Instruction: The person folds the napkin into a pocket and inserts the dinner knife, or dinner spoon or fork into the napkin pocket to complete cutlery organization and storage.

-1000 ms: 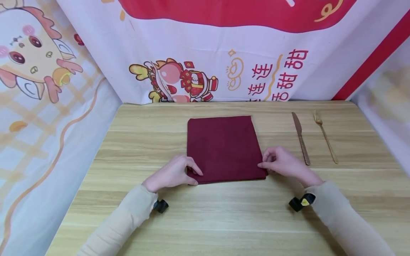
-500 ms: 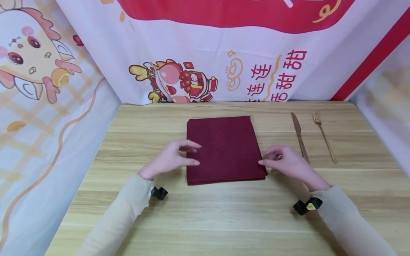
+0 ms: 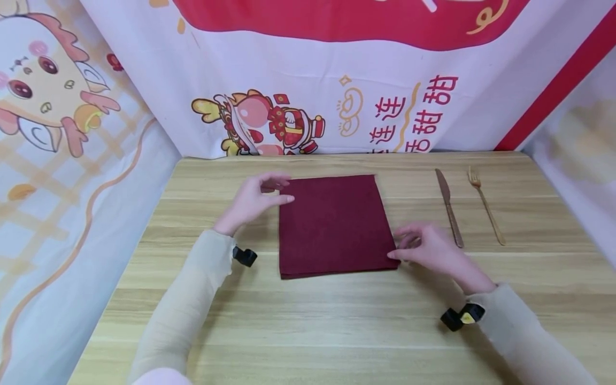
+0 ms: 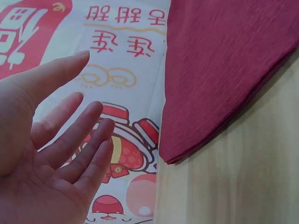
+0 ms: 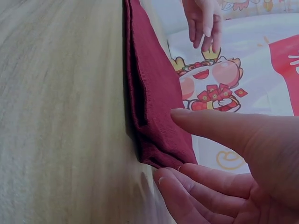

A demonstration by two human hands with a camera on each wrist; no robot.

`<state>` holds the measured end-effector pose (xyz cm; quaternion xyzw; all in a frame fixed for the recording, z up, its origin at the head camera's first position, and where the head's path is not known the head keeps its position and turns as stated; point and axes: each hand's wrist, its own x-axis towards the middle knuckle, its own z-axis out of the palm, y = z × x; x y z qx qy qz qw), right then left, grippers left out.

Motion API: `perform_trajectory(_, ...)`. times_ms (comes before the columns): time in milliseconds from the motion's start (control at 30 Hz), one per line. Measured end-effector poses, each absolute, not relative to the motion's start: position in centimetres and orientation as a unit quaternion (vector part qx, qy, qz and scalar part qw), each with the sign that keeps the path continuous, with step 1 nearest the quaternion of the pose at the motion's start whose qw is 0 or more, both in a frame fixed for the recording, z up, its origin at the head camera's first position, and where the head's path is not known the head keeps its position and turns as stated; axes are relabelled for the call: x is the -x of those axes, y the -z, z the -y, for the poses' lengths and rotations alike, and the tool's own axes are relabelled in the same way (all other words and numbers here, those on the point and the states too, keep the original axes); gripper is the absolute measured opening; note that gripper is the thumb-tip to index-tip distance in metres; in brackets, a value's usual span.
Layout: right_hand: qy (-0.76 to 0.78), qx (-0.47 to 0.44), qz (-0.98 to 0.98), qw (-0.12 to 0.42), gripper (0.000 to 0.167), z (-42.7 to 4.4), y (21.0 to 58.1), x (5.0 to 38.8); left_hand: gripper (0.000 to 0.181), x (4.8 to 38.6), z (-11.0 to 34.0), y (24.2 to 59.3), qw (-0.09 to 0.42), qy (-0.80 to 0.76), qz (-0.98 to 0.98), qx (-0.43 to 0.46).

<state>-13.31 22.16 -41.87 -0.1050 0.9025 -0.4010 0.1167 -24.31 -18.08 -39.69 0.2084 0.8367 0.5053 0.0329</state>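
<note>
We flank the folded cloth (image 3: 335,225) diagonally, gripping nothing — relaxed left hand (image 3: 251,202) by its far-left corner, relaxed right hand (image 3: 431,249) closer, at the near-right.

A maroon cloth (image 3: 334,224) lies folded on the table (image 3: 317,326).

Plain dark wine red for the cloth (image 3: 334,224), pale yellowish brown with long darker grain for the table (image 3: 327,331), brownish copper for the knife (image 3: 445,192) and lighter gold for the fork (image 3: 488,209). White for the back curtain (image 3: 298,61), printed with a red field (image 3: 327,18), red letters (image 3: 390,107) and a figure (image 3: 255,113) in red, pink and yellow; also white for the left curtain (image 3: 115,160), but with light orange checks. Light beige, finally, for the sleeves (image 3: 187,294).
</note>
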Motion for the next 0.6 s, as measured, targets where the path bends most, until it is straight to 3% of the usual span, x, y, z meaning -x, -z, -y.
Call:
perform_trajectory(233,0.383,0.095,-0.910,0.128,0.057,-22.0,42.0,13.1,0.046,26.9,18.1,39.9,0.028,-0.520,-0.838,-0.162)
perform_trajectory(600,0.357,0.089,-0.922,0.116,0.039,-21.8,42.8,12.8,0.046,30.4,18.1,42.8,0.066,-0.499,-0.855,-0.128)
